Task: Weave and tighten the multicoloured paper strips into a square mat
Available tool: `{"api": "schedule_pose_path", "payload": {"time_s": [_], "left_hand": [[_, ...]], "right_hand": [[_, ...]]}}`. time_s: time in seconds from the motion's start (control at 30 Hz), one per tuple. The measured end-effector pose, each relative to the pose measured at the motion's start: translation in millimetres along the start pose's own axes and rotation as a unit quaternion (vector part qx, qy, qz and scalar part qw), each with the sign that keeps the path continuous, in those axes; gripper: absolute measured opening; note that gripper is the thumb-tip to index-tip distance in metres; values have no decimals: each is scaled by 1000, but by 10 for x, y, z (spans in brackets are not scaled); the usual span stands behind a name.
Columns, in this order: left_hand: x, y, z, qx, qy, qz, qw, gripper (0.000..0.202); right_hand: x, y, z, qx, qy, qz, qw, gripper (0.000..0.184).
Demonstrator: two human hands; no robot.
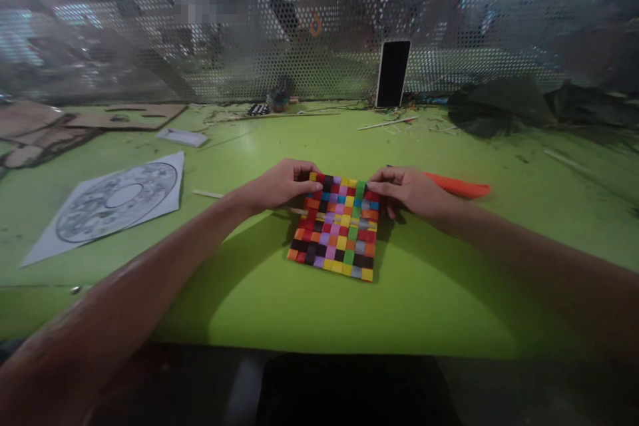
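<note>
A woven mat of many-coloured strips point(335, 229) is held between my two hands over the green table. My left hand point(287, 183) pinches its far left corner, thumb on top. At the far right corner, my right hand point(399, 188) grips it the same way, with the thumb over the edge and the other fingers partly behind. The mat's near edge tilts down toward me and casts a shadow on the table. Just behind my right hand lies an orange object point(462, 186), partly covered by the hand; its kind is unclear.
On the left lies a sheet with a printed round pattern point(120, 203), near a small white tray-like piece point(182, 137) and cut cardboard point(124, 118). A phone-like slab point(393, 73) leans on the perforated metal screen point(334, 20). Dark leaves point(504, 106) and thin sticks point(387, 123) lie along the back.
</note>
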State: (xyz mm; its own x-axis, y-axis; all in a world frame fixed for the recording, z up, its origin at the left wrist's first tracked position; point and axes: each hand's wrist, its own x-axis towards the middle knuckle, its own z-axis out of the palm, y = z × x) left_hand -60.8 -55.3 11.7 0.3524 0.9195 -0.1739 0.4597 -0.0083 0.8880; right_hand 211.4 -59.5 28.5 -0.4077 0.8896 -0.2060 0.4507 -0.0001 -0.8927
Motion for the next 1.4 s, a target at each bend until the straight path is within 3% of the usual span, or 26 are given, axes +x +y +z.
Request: {"api": "schedule_pose_path", "payload": {"time_s": [0.13,0.3,0.97,1.13,1.4], "left_hand": [[7,7,9,-4,-1,-5,1000,29],[-5,34,-1,14,8,40,999,30],[29,-11,-2,21,8,28,999,33],[0,31,34,49,11,25,998,36],[18,14,67,58,11,76,995,32]], "right_hand": [[9,11,9,12,9,-1,1000,14],[29,21,14,37,17,-1,999,9],[46,16,25,49,24,2,998,9],[14,-18,43,6,25,-2,1000,6],[3,26,59,-36,5,-43,998,11]]}}
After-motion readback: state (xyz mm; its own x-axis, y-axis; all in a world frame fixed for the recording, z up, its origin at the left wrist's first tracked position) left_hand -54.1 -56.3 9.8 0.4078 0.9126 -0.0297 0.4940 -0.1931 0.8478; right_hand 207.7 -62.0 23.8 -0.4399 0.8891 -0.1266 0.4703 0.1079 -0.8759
